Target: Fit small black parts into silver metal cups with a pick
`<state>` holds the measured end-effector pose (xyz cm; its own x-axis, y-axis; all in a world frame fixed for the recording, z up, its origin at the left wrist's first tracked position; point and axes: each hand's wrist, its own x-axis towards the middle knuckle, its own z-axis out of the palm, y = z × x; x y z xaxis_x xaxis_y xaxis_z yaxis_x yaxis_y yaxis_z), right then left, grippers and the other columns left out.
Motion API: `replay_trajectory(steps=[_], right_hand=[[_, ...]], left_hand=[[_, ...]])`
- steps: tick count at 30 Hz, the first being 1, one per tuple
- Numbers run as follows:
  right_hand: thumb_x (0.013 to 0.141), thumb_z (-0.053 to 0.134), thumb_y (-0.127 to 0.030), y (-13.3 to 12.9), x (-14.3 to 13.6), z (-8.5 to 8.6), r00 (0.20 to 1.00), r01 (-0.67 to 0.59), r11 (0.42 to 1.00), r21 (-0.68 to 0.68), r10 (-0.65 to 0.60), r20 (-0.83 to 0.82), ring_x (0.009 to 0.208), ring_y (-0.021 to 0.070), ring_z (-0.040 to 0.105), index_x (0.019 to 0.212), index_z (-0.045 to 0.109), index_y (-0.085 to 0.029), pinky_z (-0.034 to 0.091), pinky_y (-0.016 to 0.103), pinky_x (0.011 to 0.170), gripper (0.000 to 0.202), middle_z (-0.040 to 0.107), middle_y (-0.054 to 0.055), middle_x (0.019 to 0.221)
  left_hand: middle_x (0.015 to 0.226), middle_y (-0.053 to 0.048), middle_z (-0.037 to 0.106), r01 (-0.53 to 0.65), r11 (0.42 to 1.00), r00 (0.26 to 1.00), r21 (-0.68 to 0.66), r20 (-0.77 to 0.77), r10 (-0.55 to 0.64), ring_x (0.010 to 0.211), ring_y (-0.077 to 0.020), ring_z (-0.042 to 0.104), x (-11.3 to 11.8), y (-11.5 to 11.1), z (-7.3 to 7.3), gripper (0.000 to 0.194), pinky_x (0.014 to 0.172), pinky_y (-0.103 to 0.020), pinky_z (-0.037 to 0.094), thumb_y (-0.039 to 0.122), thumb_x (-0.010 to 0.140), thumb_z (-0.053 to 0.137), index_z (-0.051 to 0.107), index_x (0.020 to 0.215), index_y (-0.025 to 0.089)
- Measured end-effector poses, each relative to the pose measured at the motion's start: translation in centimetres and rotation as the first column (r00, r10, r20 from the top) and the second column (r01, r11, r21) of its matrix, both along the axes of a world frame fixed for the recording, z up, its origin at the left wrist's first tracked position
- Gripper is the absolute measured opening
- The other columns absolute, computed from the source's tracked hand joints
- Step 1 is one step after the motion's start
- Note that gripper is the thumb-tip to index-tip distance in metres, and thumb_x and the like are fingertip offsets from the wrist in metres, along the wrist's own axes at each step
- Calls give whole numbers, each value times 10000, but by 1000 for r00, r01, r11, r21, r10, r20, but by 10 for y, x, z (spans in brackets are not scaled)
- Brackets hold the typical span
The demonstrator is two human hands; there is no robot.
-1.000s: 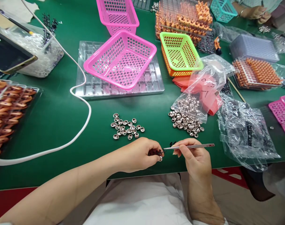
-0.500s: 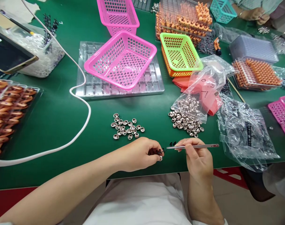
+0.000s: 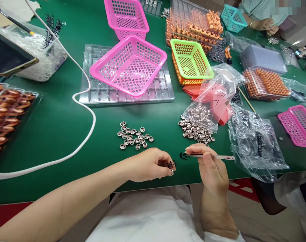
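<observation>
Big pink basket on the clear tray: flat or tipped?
Tipped. The pink basket leans, its far-left corner raised above the clear tray; it looks empty, the tray showing through its mesh.

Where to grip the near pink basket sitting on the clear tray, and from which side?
Probably take the pink basket by its flared top rim at the near-left corner, coming from above on the near side. It sits tilted across the clear tray, open side up and seemingly empty, so the rim is exposed. The far side is crowded by a second pink basket and the green basket.

Bare forearms, a white garment (image 3: 153, 215) (plain) below
</observation>
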<state>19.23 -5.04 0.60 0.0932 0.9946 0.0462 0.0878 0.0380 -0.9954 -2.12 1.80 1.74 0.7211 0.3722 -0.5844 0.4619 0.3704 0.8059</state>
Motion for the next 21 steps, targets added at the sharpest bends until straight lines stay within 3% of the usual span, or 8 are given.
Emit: replay_trajectory(steps=[6, 11, 14, 21], right_hand=[[1030, 449, -317, 0, 5, 4, 985, -50, 999, 14, 47, 165, 790, 167, 598, 1092, 703, -254, 506, 310, 708, 268, 645, 45, 918], [978, 563, -289, 5, 8, 13, 879, -233, 966, -108, 257, 401, 739, 144, 591, 1007, 684, -249, 459, 259, 615, 130, 643, 25, 897], [973, 564, -281, 10, 4, 17, 827, -317, 934, -165, 357, 434, 655, 118, 556, 952, 674, -235, 439, 245, 576, 121, 633, 11, 843], [970, 550, -273, 15, -4, 20, 809, -349, 912, -213, 409, 423, 655, 117, 558, 887, 673, -222, 419, 233, 548, 157, 617, 10, 799]], left_hand=[[686, 15, 612, 7, 1000, 1000, 17, 6, -7, 548, -110, 499, 0, 0, 0, 251, 492, -196, 398, 361, 796, 650, 728, 938, 170], [716, 7, 635, 16, 996, 999, 92, 29, -19, 609, -120, 509, -1, -2, -2, 229, 540, -204, 396, 345, 809, 642, 731, 920, 165], [739, 6, 647, 34, 993, 999, 117, 35, -38, 630, -124, 518, -1, -3, -2, 228, 567, -211, 399, 345, 820, 636, 727, 924, 164], [767, 1, 661, 46, 988, 998, 149, 45, -53, 664, -131, 536, -2, -4, -3, 230, 596, -214, 413, 335, 826, 625, 727, 932, 159]])
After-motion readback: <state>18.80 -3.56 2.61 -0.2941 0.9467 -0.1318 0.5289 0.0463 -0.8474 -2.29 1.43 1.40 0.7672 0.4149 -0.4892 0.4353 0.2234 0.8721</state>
